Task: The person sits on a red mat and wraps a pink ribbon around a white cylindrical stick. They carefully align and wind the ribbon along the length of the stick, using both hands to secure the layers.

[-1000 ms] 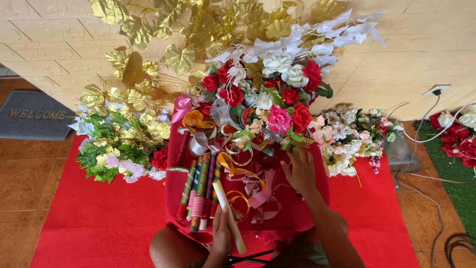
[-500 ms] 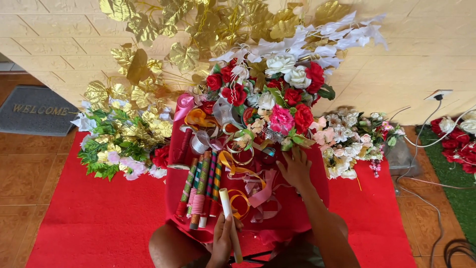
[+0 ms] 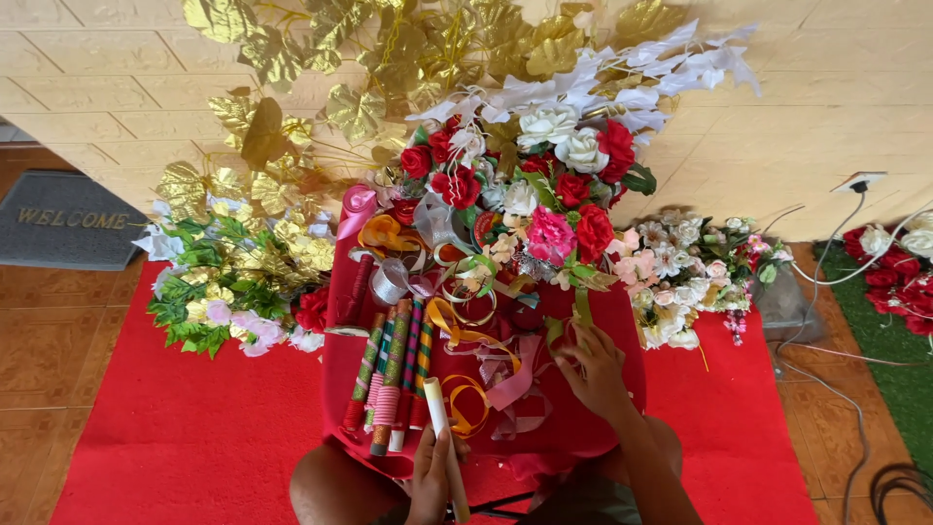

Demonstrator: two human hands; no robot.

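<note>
My left hand [image 3: 431, 476] grips a cream-coloured stick [image 3: 439, 416] low in the view, its tip pointing up over the red cloth [image 3: 603, 428] on my lap. Fingers of my right hand [image 3: 595, 367] pinch green stems and ribbon [image 3: 580, 309] at the base of a bouquet of red, pink and white artificial flowers [image 3: 544, 194]. Several wrapped sticks in green, red and gold [image 3: 391, 374] lie side by side left of the cream stick. Loose orange and pink ribbons [image 3: 481, 374] curl between my two hands.
Gold leaf branches [image 3: 321, 78] spread against the tiled wall. Green, gold and pink flowers [image 3: 228, 287] lie at left, pale flowers [image 3: 680, 272] at right, on a red carpet [image 3: 185, 437]. A grey doormat [image 3: 63, 219] is far left; cables [image 3: 826, 292] and red roses [image 3: 899, 262] far right.
The cream stick in my left hand has swung more upright and drawn slightly toward me. My right hand stays at the bouquet base.
</note>
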